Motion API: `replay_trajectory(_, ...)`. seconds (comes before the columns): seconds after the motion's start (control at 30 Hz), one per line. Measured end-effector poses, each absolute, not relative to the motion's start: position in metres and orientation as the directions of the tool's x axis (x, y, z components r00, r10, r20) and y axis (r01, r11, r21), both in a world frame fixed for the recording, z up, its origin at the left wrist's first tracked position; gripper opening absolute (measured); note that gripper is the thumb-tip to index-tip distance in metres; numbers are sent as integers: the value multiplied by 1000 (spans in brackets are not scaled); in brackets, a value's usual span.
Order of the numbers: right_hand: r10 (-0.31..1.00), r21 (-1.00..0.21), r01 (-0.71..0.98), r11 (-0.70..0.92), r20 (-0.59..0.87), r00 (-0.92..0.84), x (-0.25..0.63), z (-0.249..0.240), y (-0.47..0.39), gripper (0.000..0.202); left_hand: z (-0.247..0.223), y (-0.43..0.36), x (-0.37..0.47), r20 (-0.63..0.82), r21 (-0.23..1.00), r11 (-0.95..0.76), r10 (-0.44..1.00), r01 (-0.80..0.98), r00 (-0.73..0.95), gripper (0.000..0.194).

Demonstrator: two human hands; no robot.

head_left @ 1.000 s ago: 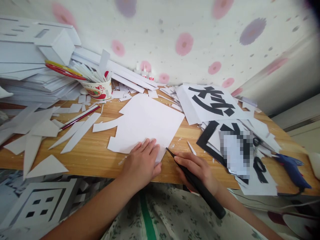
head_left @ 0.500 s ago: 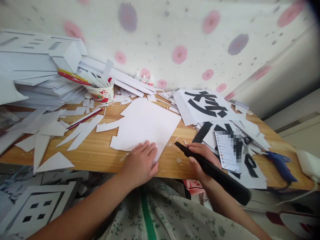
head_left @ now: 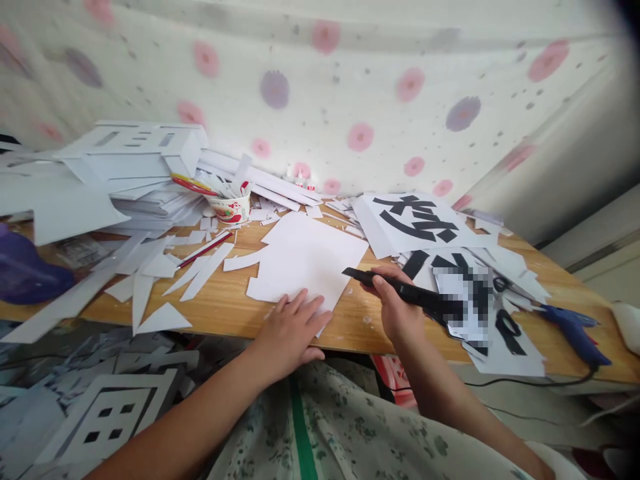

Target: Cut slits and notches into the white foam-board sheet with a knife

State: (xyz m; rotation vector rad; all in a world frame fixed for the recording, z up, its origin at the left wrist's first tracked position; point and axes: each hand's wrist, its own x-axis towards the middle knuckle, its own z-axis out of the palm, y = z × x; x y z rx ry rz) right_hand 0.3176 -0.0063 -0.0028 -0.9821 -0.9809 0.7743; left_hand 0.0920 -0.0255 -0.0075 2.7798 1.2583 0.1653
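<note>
My left hand [head_left: 290, 333] lies flat with its fingers spread on the lower edge of a white sheet [head_left: 310, 257], which has an irregular cut outline on its left side. In my right hand [head_left: 397, 310] is a black utility knife [head_left: 410, 291], gripped round its body. Its dark blade points left and hovers near the sheet's right edge; whether it touches cannot be made out. A white sheet with black lettering strokes [head_left: 375, 240] lies behind the knife. Beneath the knife's rear end is a phone [head_left: 467, 327], partly pixelated.
Scissors [head_left: 509, 332] and a blue glue gun [head_left: 575, 333] with a cord lie on the right of the wooden table [head_left: 367, 337]. A paper cup of strips [head_left: 233, 210], a red pen [head_left: 205, 250], paper scraps [head_left: 165, 319] and stacked white boards [head_left: 145, 200] occupy the left.
The knife has swung to a more level angle, its blade coming nearer the sheet's right edge. My left hand stays on the sheet with fingers more spread. The view has shifted left and up.
</note>
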Motion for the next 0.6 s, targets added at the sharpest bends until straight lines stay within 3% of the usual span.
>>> replay_trajectory(0.07,899,-897,-309,317,179,400,314,-2,-5,17,-6,-21,96,45,119,-622,782,774,621,78)
replay_trajectory(0.2,887,-861,-402,310,110,448,317,-1,-6,16,-1,-9,97,54,103,-635,772,765,634,78)
replay_trajectory(0.4,884,-833,-478,278,27,467,323,-9,-7,17,3,-1,97,102,26,-730,682,683,725,55)
replay_trajectory(0.53,885,-822,-497,277,16,466,324,-9,-7,18,2,-5,98,166,-25,-800,587,599,792,15)
replay_trajectory(0.6,885,-819,-502,279,16,466,324,-7,-8,17,4,-11,96,202,-42,-826,544,562,814,9)
